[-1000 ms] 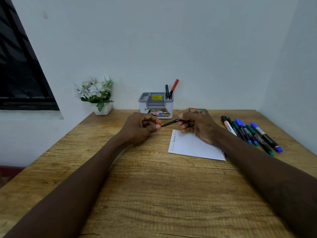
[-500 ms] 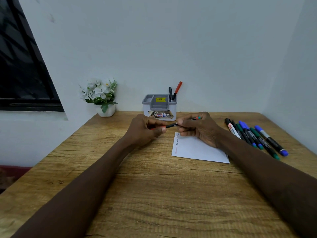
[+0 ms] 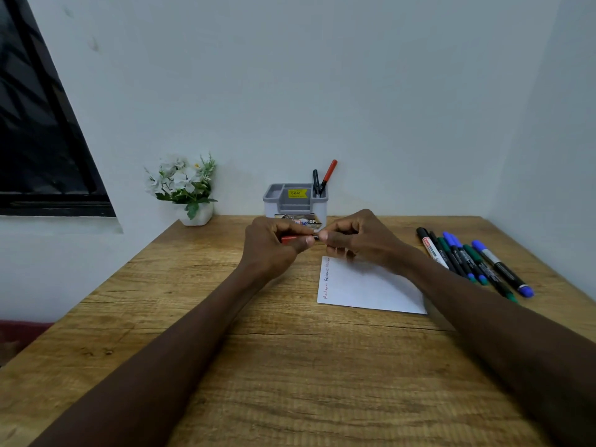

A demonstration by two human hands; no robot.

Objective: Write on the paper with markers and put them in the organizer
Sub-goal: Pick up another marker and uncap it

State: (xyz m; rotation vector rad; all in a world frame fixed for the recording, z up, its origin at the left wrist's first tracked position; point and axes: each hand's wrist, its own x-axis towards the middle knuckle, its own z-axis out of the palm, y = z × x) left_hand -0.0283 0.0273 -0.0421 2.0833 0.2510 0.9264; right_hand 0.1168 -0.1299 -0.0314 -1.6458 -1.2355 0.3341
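- Pale bare wall point(image 3: 322, 91) backs a wooden worktop point(image 3: 290, 366) that fills the lower half of the frame, while a dark window point(image 3: 38, 140) cuts into the upper left.
- Both hands meet at centre frame, just above the worktop and directly in front of the organizer point(image 3: 271, 211).
- The left hand point(image 3: 271, 250) curls fingers and thumb round the red end of a red-capped marker point(image 3: 292, 239), which lies roughly level, pointing left to right.
- The right hand point(image 3: 361, 240) grips the marker's dark other end, its thumb tip nearly touching the left thumb. Most of the barrel is hidden inside the fist, and whether the cap is fully seated cannot be told.
- The grey-and-white organizer stands at the far edge of the worktop against the wall, with a yellow sticker inside. A black marker point(image 3: 315, 180) and a red marker point(image 3: 328, 174) stand tilted in its right rear compartment.
- White paper point(image 3: 364, 285) lies flat just below the hands, partly under the right forearm, with a line of red handwriting along its left edge.
- Loose markers point(image 3: 474, 259) lie side by side at the right of the frame, capped in black, green and blue, near the paper but apart from it.
- A white pot of white flowers point(image 3: 185, 185) sits at the worktop's far left corner, well left of the organizer.
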